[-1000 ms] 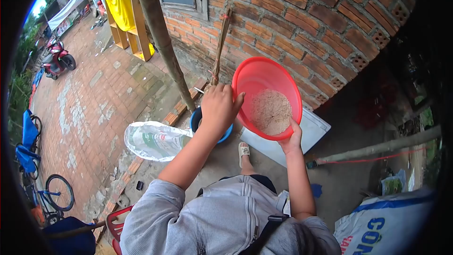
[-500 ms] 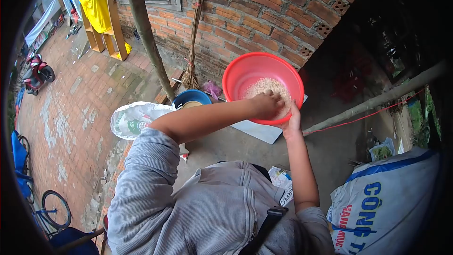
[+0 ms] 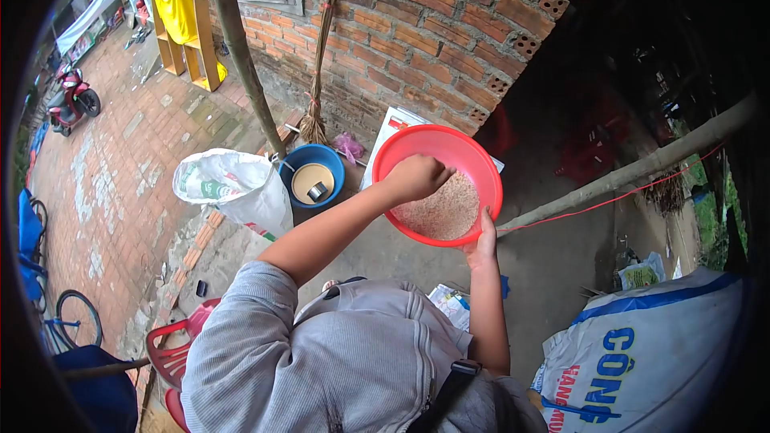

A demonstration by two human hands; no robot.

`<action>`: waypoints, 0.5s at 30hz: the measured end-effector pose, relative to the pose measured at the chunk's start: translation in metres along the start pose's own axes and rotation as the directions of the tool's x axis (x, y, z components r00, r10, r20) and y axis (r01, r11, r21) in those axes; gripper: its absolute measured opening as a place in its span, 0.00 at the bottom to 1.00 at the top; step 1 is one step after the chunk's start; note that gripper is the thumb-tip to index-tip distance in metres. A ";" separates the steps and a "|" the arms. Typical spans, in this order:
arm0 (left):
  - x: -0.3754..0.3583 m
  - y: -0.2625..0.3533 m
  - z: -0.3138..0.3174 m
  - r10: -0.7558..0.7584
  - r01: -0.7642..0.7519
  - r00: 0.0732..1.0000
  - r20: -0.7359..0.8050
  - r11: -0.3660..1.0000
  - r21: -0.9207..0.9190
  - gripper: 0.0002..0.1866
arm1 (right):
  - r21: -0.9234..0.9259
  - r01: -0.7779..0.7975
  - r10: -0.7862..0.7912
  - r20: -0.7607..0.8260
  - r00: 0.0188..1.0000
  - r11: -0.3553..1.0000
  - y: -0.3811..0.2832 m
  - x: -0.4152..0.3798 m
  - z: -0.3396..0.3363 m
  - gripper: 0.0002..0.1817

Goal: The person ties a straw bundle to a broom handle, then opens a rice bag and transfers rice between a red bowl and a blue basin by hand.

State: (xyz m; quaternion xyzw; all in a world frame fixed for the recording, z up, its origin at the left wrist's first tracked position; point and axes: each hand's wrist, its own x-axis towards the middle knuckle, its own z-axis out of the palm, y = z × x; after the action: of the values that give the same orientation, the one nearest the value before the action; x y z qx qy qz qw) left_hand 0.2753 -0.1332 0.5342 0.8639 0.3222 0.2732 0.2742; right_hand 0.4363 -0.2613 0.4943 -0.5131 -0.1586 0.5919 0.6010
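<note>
A red basin (image 3: 390,207) with pale grains (image 3: 447,207) in it is held up in front of my torso. My right hand (image 3: 483,242) grips its lower right edge, the thumb on the rim and the other fingers largely hidden below. Over the upper left part of the grains, my left hand (image 3: 421,176) is closed with its fingers curled downward; what they hold, if anything, is hidden.
Left of the basin are a blue tub (image 3: 336,170) with a metal cup (image 3: 318,191) inside and an open white sack (image 3: 257,196). A large printed sack (image 3: 662,333) stands at lower right, a red chair (image 3: 170,353) at lower left. A pole (image 3: 626,168) crosses the right side.
My left hand has lifted from the middle of the grains and curled closed toward the basin's upper left. The basin sits lower in view, and more of the blue tub and white sack shows.
</note>
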 end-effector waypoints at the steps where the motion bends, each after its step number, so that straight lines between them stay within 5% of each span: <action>1: 0.003 0.009 -0.002 -0.006 0.003 0.998 -0.061 0.999 -0.045 0.22 | -0.021 -0.005 0.005 0.011 1.000 1.000 0.001 -0.003 -0.006 0.32; 2: 0.005 0.020 -0.005 -0.018 0.015 0.998 -0.067 0.999 -0.043 0.22 | -0.043 -0.009 0.010 0.024 1.000 0.999 0.001 -0.005 -0.012 0.33; 4: 0.011 0.042 -0.011 -0.079 0.039 0.994 -0.081 0.912 -0.408 0.22 | -0.057 -0.011 0.013 0.035 0.999 0.998 0.002 -0.008 -0.020 0.33; 7: 0.010 0.084 -0.031 -0.122 0.102 0.992 0.017 0.743 -0.661 0.22 | -0.043 -0.007 0.011 0.097 0.995 0.999 0.006 -0.013 -0.032 0.33; 8: 0.012 0.083 -0.040 -0.129 0.242 0.965 0.227 0.769 -0.591 0.23 | -0.007 -0.012 0.013 0.134 0.991 1.000 0.007 -0.014 -0.034 0.33; 9: 0.004 0.078 -0.038 -0.144 0.248 0.965 0.219 0.770 -0.587 0.23 | 0.029 -0.019 0.014 0.172 0.985 0.999 0.007 -0.014 -0.036 0.33; 10: -0.007 0.068 -0.032 -0.062 0.079 0.993 0.100 0.981 -0.177 0.25 | 0.023 -0.030 0.026 0.186 0.982 0.999 0.010 -0.014 -0.039 0.33; 11: -0.019 0.070 -0.037 0.061 -0.068 0.998 0.034 0.955 0.289 0.31 | 0.039 -0.021 0.013 0.198 0.980 0.999 0.012 -0.012 -0.042 0.33; 12: -0.032 0.070 -0.049 -0.174 0.110 0.981 0.091 0.871 0.479 0.43 | 0.051 -0.012 0.001 0.212 0.977 0.999 0.014 -0.011 -0.044 0.34; 14: -0.068 0.043 -0.057 -0.139 0.237 0.957 -0.256 0.882 0.407 0.42 | 0.033 -0.006 -0.001 0.214 0.977 0.999 0.015 -0.015 -0.044 0.33; 15: -0.087 0.032 -0.062 -0.152 0.231 0.912 -0.382 0.958 0.172 0.41 | 0.030 0.014 -0.020 0.204 0.979 0.999 0.016 -0.016 -0.043 0.33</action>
State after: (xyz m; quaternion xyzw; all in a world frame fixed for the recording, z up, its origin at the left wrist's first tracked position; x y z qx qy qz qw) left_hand 0.1923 -0.1973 0.5726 0.7865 0.4783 0.3643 0.1412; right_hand 0.4585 -0.2971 0.4699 -0.4396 -0.2153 0.6385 0.5939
